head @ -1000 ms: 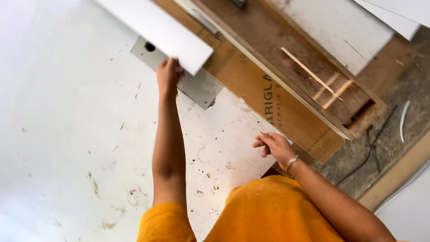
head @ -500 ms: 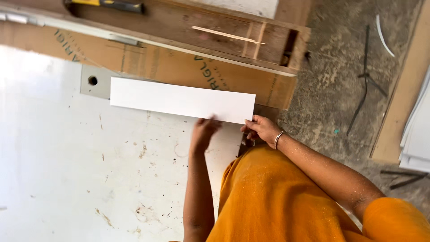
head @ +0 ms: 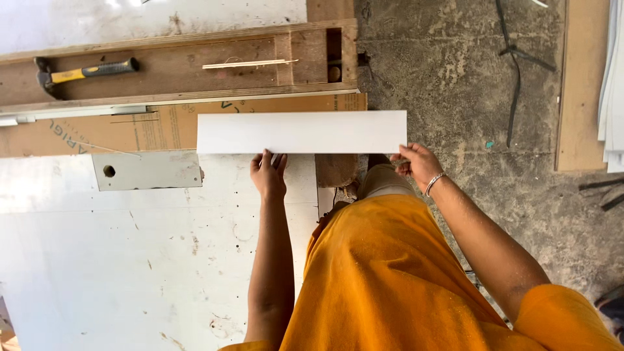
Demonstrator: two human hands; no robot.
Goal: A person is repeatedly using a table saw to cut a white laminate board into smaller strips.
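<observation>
Head view, looking down. White strip (head: 302, 132): long, flat, plain rectangle, held level across the desk's near edge, its right end out over the floor. Left hand (head: 268, 175) grips its lower edge near the middle, fingers curled under and closed on it. Right hand (head: 416, 166) pinches the strip's lower right corner, fingers closed; a bangle sits on that wrist.

Left to right: hammer (head: 84, 71) with a yellow-and-black handle in a wooden tray (head: 195, 71); grey plate (head: 148, 170) with one hole lying on the scuffed white desk (head: 97, 260); brown board (head: 97, 133) behind the strip; rough concrete floor (head: 468, 78).

The strip hides the fingertips of both hands. Stacked panels (head: 611, 84) are cut off at the right edge.
</observation>
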